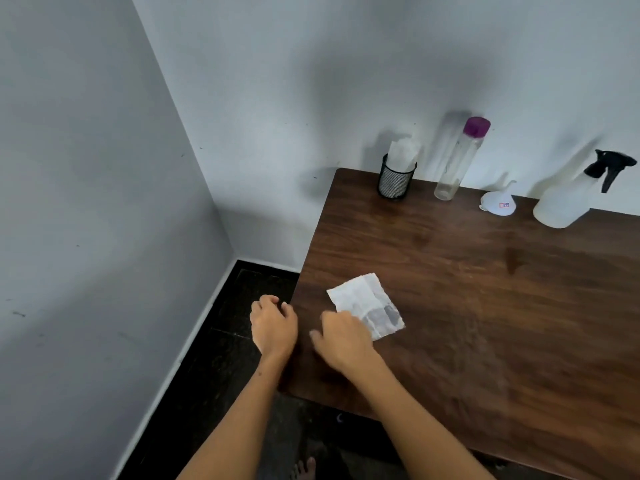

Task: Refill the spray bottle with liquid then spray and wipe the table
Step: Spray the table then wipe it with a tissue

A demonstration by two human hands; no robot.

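Spray bottle: translucent plastic spray bottle with black trigger (pixel 568 199) stands by the wall, set down.
Wiping: my right hand (pixel 341 337) presses the damp white paper towel (pixel 367 306) on the brown wooden table (pixel 485 306); I judge wiping unfinished.
Left hand: my left hand (pixel 273 323) hangs loosely curled, holding nothing.

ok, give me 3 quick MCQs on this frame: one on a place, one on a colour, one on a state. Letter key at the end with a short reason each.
1. Where does the spray bottle stand?
A. at the table's far edge by the wall, right of the funnel
B. on the floor
C. inside the mesh cup

2. What colour is the cap of the tall clear bottle?
A. green
B. purple
C. black

3. How does the paper towel lie?
A. balled up in the left hand
B. flat on the table, with the right hand on its near edge
C. stuffed into the funnel

Key: 1 A, it stands against the wall beyond the funnel. 2 B, the cap is plainly purple. 3 B, the sheet is spread on the wood under the right fingers.
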